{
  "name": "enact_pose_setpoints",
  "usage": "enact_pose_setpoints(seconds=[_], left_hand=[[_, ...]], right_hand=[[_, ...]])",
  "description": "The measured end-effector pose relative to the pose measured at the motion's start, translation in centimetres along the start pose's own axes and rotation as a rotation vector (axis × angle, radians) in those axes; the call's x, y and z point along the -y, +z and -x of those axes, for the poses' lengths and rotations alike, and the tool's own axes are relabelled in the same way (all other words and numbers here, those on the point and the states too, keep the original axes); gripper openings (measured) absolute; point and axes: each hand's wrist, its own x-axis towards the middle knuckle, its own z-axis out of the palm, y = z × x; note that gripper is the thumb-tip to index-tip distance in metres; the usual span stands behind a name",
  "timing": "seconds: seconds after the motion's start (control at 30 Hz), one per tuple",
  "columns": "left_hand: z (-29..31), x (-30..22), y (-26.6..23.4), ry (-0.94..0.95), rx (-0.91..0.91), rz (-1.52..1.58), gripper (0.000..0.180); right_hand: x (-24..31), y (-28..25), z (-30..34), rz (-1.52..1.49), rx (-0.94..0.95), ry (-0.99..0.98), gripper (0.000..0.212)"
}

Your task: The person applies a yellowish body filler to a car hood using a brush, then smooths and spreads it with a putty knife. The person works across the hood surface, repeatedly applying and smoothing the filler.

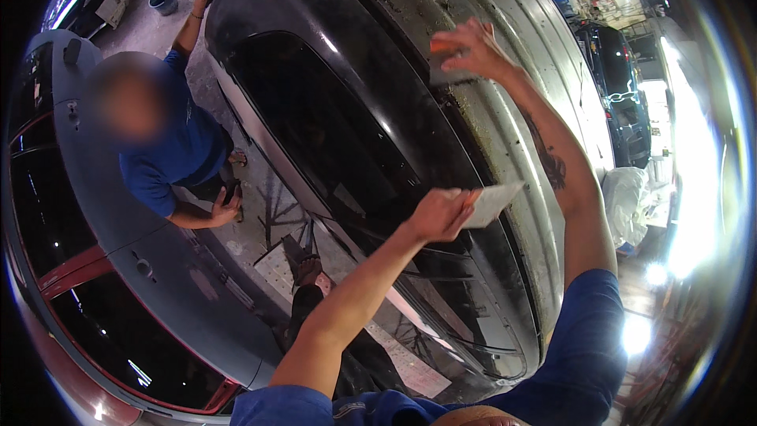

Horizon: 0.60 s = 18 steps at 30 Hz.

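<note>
My left hand [438,214] is closed on a flat, pale grey scraper blade [495,203] with a bit of orange at its grip. It is held over the dark upper side of a vehicle. Farther off, my right hand [479,50] grips an orange-handled scraper [446,47], its grey flat blade pointing down near the roof edge; the fingers are slightly blurred and partly spread. Below both hands lies the vehicle's ribbed, silvery roof [544,71], with dark patches and yellowish crumbs along its edge. Whether either blade touches the roof I cannot tell.
A person in a blue shirt [169,150] stands on the left between the vehicle and a grey-primed car [118,189]. My foot is on a speckled plank [276,272]. A dark bucket [163,0] stands far left; a plastic-wrapped bundle [627,205] is at right.
</note>
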Motion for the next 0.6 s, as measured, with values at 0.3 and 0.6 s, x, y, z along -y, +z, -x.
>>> enact_pose_setpoints(seconds=[0.3, 0.6], left_hand=[[9.7, -3.4, 3.5, -0.070, -0.196, 0.194, 0.027], [14.9, -4.5, 1.6, -0.201, -0.298, 0.177, 0.013]], right_hand=[[-1.3, 1.5, -3.2, -0.030, -0.118, 0.011, 0.064], [-0.9, -0.2, -0.7, 0.048, -0.251, 0.023, 0.065]])
